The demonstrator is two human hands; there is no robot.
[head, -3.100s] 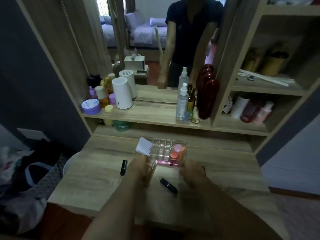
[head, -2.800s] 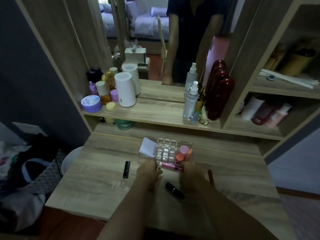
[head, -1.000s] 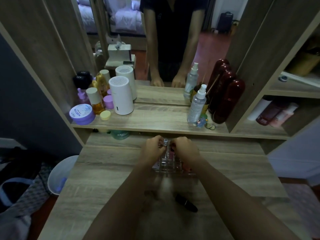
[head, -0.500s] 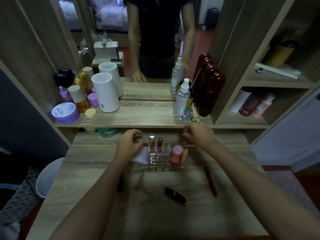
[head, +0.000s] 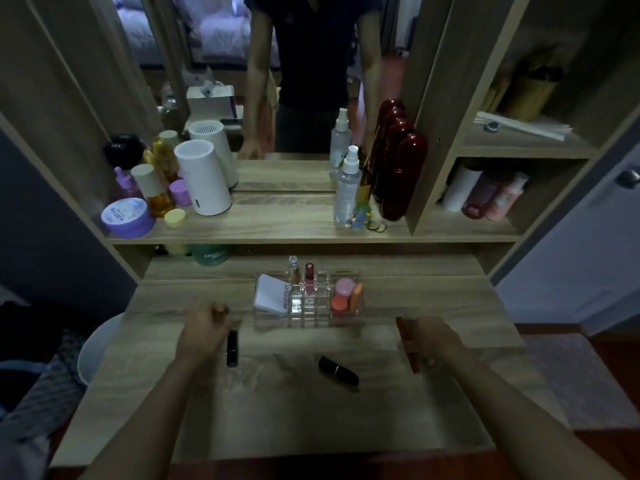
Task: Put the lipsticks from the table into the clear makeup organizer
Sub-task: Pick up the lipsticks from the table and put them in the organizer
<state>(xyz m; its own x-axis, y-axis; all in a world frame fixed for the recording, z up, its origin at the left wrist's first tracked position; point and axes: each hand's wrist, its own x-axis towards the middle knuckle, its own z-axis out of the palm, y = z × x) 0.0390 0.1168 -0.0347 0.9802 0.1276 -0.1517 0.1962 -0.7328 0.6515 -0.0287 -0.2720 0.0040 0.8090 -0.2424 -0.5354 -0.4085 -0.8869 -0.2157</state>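
Our left hand (head: 202,336) curls just beside the short black lipstick tube (head: 232,348), whose long axis runs away from us; we cannot tell whether it grips. Our right hand (head: 429,342) closes around a slim reddish stick (head: 406,341). Another black lipstick (head: 338,370) lies between them. The clear acrylic organizer (head: 308,301) holds two upright tubes, a white pad and pink-orange pots.

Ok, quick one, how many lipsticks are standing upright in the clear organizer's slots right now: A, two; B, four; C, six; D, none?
A: two tubes stand in the back row of the clear organizer, a clear-capped lipstick and a red lipstick beside it; the other slots look empty.
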